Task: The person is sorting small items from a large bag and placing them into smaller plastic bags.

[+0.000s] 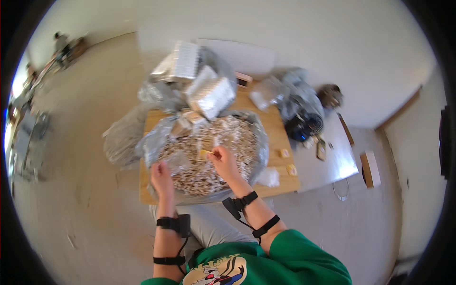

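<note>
A large heap of small brown-and-white sticks (237, 147) fills a spread grey plastic bag (260, 135) on the wooden table. Over the middle of the heap, my right hand (224, 161) pinches a small yellow card (205, 154). Just beyond the card lies a row of light-brown sticks (205, 142); whether it touches the card is unclear. My left hand (162, 176) is closed above the heap's left edge, and its contents, if any, are hidden. Between the hands a piece of clear plastic film (179, 160) rests on the sticks.
Wrapped white packs (213, 97) are stacked behind the heap, beside more grey bags (126, 137). Two small yellow-and-white boxes (291, 169) sit on the table (280, 190) at right. A dark round device (304, 126) stands on a white surface (327, 166). People (61, 45) are far left.
</note>
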{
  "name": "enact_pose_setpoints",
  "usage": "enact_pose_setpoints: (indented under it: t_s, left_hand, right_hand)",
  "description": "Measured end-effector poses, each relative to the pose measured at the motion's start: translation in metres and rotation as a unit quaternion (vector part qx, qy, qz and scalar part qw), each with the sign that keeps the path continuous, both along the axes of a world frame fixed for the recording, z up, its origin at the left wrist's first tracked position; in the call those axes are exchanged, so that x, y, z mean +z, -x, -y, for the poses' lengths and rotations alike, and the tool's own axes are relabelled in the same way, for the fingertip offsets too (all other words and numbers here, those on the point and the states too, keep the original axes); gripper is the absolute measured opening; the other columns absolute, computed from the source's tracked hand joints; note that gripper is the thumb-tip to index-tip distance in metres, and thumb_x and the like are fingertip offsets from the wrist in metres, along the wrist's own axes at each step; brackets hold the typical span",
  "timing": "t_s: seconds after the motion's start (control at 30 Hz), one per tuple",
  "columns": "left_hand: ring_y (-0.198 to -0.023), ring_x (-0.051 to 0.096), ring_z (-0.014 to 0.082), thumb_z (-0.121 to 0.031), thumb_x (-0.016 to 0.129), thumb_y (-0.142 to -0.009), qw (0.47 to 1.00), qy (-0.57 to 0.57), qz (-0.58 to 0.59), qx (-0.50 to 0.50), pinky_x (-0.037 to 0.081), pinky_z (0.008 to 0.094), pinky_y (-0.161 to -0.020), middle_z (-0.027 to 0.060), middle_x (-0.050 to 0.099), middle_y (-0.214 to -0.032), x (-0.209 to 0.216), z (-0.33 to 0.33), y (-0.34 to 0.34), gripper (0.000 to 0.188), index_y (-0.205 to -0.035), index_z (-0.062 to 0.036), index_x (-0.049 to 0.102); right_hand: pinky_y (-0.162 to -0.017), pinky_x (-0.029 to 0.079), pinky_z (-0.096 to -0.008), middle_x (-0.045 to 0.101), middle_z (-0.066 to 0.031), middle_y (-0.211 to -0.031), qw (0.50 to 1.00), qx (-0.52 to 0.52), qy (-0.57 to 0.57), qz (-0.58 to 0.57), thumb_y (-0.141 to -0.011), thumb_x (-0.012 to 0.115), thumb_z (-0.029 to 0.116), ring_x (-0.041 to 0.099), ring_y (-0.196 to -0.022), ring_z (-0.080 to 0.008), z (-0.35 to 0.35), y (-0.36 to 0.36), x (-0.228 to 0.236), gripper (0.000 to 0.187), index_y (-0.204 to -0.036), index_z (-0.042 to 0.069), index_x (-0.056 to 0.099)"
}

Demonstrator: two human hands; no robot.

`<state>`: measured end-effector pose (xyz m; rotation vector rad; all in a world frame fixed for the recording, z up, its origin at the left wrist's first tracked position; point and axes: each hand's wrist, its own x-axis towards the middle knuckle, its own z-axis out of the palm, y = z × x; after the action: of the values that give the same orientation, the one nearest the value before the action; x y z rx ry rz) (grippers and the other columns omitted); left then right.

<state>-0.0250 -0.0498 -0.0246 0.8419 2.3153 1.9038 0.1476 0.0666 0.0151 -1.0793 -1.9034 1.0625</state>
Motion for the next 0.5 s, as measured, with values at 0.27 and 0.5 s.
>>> enact_pose_setpoints:
  t_s: [0.27,0.5]
  left_hand:
    - [-0.050,0.033,0.0032,-0.021,0.049,-0.092,0.975,-0.071,0.199,-0.067,0.028,0.0185,-0.044,-0.0048,0.038,-0.057,0.004,-0.001,-0.009,0.024,-0.072,-0.0070,0.048]
    - [-0.050,0.035,0.0034,-0.018,0.049,-0.092,0.967,-0.047,0.216,-0.125,0.028,0.0185,-0.044,-0.0044,0.040,-0.059,0.000,-0.007,-0.024,0.020,-0.075,-0.0068,0.050]
  right_hand:
    - [-0.059,0.044,-0.0258,0.061,-0.0046,-0.073,0.943,-0.326,0.037,-0.056,-0.079,0.062,0.013,0.056,-0.066,-0.0116,-0.068,-0.204,-0.061,0.016,-0.089,0.002,0.061]
    - [-0.070,0.048,-0.0364,0.064,-0.0133,-0.079,0.876,-0.443,0.050,0.187,-0.074,0.061,0.018,0.062,-0.078,-0.0282,-0.093,-0.331,-0.123,0.019,-0.088,0.005,0.063]
